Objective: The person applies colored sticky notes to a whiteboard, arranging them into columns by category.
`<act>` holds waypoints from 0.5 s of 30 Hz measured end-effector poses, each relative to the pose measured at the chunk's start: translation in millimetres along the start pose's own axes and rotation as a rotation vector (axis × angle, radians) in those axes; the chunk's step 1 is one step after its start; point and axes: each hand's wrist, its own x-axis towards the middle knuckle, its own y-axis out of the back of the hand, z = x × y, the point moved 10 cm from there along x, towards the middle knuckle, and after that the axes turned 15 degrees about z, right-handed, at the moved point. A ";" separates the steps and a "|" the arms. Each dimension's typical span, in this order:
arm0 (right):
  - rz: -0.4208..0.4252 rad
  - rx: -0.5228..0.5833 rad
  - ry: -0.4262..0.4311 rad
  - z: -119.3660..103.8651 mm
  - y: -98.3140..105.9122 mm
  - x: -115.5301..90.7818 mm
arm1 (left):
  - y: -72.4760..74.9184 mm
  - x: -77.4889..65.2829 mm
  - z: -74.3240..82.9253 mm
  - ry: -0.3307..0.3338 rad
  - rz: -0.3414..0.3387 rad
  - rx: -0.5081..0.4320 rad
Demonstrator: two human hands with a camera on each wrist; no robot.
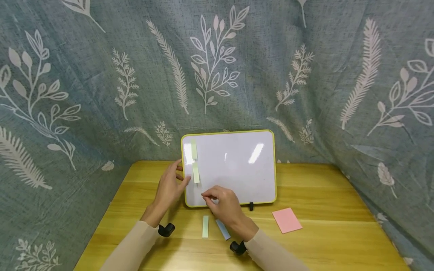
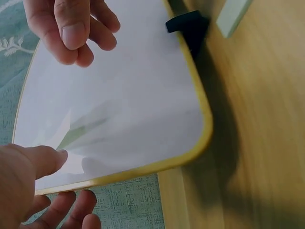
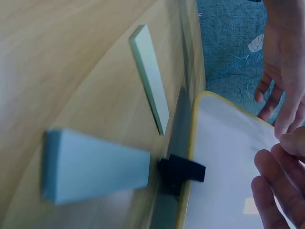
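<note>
A whiteboard (image 1: 234,165) with a yellow rim stands upright, leaning back slightly. At its left edge my left hand (image 1: 169,186) holds the rim, thumb on the front and fingers behind, as the left wrist view shows. Two pale green sticky strips, an upper one (image 1: 194,150) and a lower one (image 1: 196,173), are stuck one above the other along the board's left side. My right hand (image 1: 223,203) hovers before the lower left of the board, fingers loosely bent and thumb close to the forefinger; nothing shows between them.
On the wooden table (image 1: 305,180) before the board lie a narrow green sticky pad (image 1: 205,226) and a blue pad (image 1: 222,229), partly behind my right hand. A pink square pad (image 1: 286,220) lies to the right. A black foot (image 1: 251,206) supports the board. Patterned cloth hangs behind.
</note>
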 end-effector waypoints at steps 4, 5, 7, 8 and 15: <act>-0.046 -0.030 -0.015 4.4 4.5 -6.2 | 1.1 -8.4 -1.5 -0.015 -0.015 0.044; -0.059 -0.036 -0.018 5.5 5.2 -8.2 | 0.9 -10.7 -2.4 -0.015 -0.023 0.053; -0.078 -0.034 -0.021 6.5 6.6 -12.1 | 1.3 -15.7 -3.9 -0.013 -0.036 0.070; -0.089 -0.030 -0.022 6.9 7.1 -14.0 | 1.6 -18.1 -4.7 -0.011 -0.041 0.076; -0.173 -0.037 -0.034 8.3 8.6 -27.3 | 4.0 -35.1 -6.0 -0.033 -0.048 0.111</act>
